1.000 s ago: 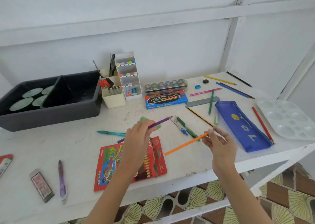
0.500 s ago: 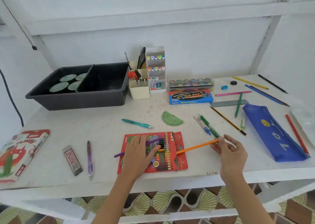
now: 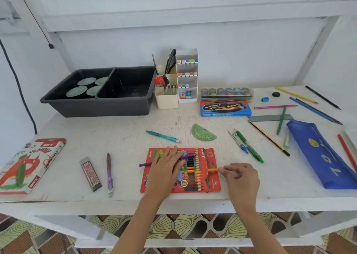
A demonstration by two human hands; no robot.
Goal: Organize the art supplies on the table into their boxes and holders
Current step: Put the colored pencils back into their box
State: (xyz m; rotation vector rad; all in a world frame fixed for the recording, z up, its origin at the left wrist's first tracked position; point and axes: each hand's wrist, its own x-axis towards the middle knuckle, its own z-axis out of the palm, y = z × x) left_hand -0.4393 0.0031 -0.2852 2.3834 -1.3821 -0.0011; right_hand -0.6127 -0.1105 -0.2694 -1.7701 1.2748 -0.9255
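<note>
- Between the thumb and fingertips of the right hand (image 3: 241, 177), the blunt end of an orange pencil (image 3: 212, 169) is pinched. Its shaft runs leftward from the pinch, over the open flap and into the row of pencils in the red pencil box (image 3: 213, 185).
- Left of the pinch, the left hand (image 3: 164, 169) is laid flat on the box with its fingers straight and slightly spread. A purple pencil (image 3: 145, 164) is pressed beneath it, with one end showing past the box's left edge.
- The left part of the pencil row, toward which the orange pencil points, is covered by the left hand's fingers.
- Beyond the pinch, on the white table (image 3: 125, 147), a green protractor (image 3: 203, 133) and a teal pen (image 3: 163, 136) are seen, both apart from the box.
- Beyond and just right of the pinch, a compass (image 3: 238, 142) and a green pen (image 3: 250, 147) lie side by side. A yellow-and-black pencil (image 3: 268, 137) lies farther right.
- Well to the right of the grip, a blue pencil case (image 3: 318, 157) is laid diagonally, with a red pencil (image 3: 346, 151) past it.
- Well beyond the grip, near the wall, a watercolour box (image 3: 225, 108), a paint set (image 3: 227, 93), a marker holder (image 3: 187, 75), a cream pen holder (image 3: 166, 99) and a black tray (image 3: 100, 103) are ranged.
- Well to the left of the grip, a purple pen (image 3: 109, 171), a lead case (image 3: 90, 173) and an oil pastels box (image 3: 29, 164) are found.
</note>
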